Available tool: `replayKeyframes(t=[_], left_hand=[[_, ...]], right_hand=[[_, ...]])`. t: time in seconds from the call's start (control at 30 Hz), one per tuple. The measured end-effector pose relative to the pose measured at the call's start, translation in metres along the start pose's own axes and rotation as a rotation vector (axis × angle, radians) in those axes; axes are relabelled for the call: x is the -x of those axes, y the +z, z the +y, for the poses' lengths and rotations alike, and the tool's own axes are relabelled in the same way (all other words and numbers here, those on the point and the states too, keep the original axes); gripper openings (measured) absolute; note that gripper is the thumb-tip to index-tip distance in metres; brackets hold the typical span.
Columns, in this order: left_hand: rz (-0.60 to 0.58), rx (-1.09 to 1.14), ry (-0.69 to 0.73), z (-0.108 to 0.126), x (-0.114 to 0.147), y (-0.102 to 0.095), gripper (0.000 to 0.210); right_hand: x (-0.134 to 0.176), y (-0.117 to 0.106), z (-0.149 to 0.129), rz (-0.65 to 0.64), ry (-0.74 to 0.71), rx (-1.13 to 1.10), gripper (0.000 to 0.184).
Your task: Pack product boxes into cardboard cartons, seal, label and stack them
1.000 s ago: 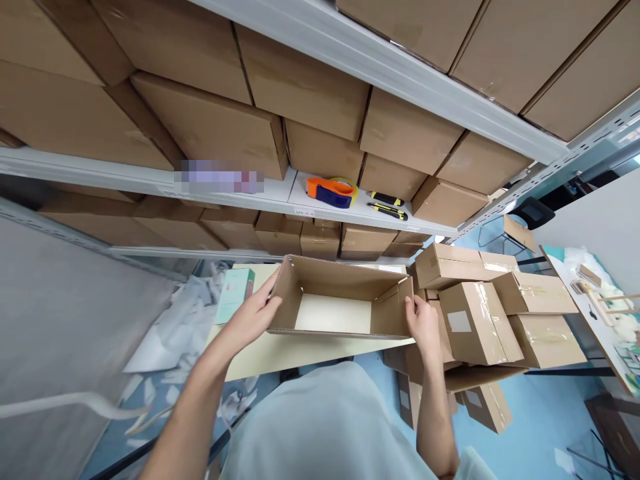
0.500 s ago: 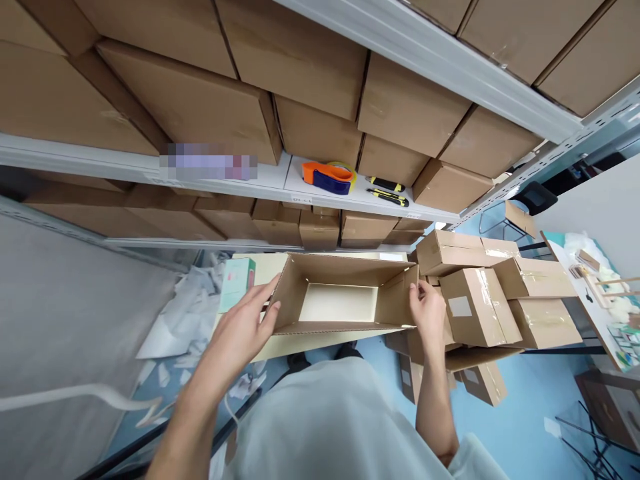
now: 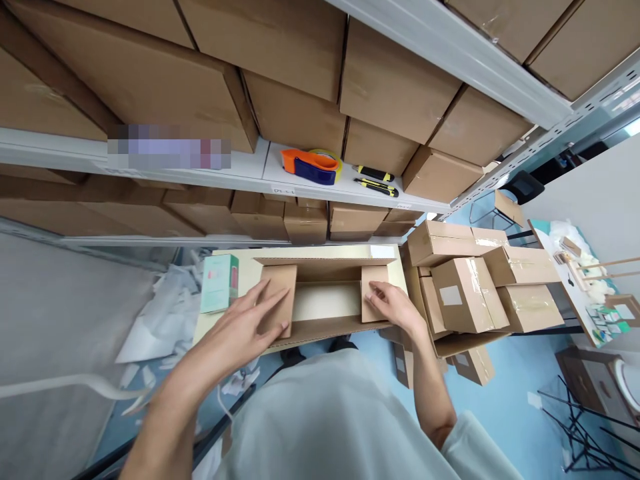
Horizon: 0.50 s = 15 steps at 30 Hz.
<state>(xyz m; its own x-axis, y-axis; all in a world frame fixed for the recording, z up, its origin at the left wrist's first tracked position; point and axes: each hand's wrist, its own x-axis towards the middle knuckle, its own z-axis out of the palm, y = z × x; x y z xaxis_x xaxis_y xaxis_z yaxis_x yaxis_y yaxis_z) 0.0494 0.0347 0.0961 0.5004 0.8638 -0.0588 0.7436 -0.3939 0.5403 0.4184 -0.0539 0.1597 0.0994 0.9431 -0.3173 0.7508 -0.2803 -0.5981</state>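
Note:
An open cardboard box point(image 3: 327, 326) stands on a cream tabletop point(image 3: 204, 327) in front of me. Its two short end flaps are bent inward, while the long flaps at the near and far sides stay raised. Through the gap between them the pale inside shows. With fingers spread, my left hand point(image 3: 253, 319) presses on the left end flap point(image 3: 281, 293). My right hand point(image 3: 397, 307) rests its fingertips on the right end flap point(image 3: 373, 275). Left of the box, a mint-green carton point(image 3: 216, 285) stands on the table.
Ahead, a shelf point(image 3: 240, 177) holds stacked cartons, an orange-and-blue tape dispenser point(image 3: 310, 167) and two box cutters point(image 3: 376, 181). Several taped boxes point(image 3: 470, 293) are piled at right. Crumpled white paper point(image 3: 160, 307) lies at left, beside a grey wall.
Both hands have moved from the box's outer ends onto its end flaps, which are now folded inward. The view has shifted slightly right.

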Motion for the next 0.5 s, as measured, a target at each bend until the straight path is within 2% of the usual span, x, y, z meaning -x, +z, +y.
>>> replayKeyframes(t=[0.1, 0.2, 0.3, 0.33, 0.4, 0.5], left_hand=[[-0.076, 0.004, -0.011, -0.003, -0.002, 0.0, 0.065], [-0.099, 0.006, -0.036, -0.001, -0.004, -0.007, 0.064], [-0.114, 0.02, -0.044, 0.003, -0.008, -0.015, 0.064], [-0.11, 0.024, -0.046, 0.004, -0.01, -0.017, 0.063], [-0.064, 0.033, -0.056, 0.006, -0.015, -0.018, 0.059], [0.099, 0.045, -0.076, 0.007, -0.024, -0.01, 0.058]], right_hand=[[0.008, -0.012, 0.014, -0.068, -0.011, -0.21, 0.046], [0.014, -0.021, 0.027, -0.162, -0.018, -0.386, 0.071], [0.012, -0.024, 0.035, -0.211, -0.008, -0.468, 0.094], [0.009, -0.023, 0.036, -0.193, 0.002, -0.475, 0.094], [-0.001, -0.02, 0.035, -0.096, 0.03, -0.428, 0.081], [-0.024, -0.006, 0.033, 0.146, 0.087, -0.185, 0.055]])
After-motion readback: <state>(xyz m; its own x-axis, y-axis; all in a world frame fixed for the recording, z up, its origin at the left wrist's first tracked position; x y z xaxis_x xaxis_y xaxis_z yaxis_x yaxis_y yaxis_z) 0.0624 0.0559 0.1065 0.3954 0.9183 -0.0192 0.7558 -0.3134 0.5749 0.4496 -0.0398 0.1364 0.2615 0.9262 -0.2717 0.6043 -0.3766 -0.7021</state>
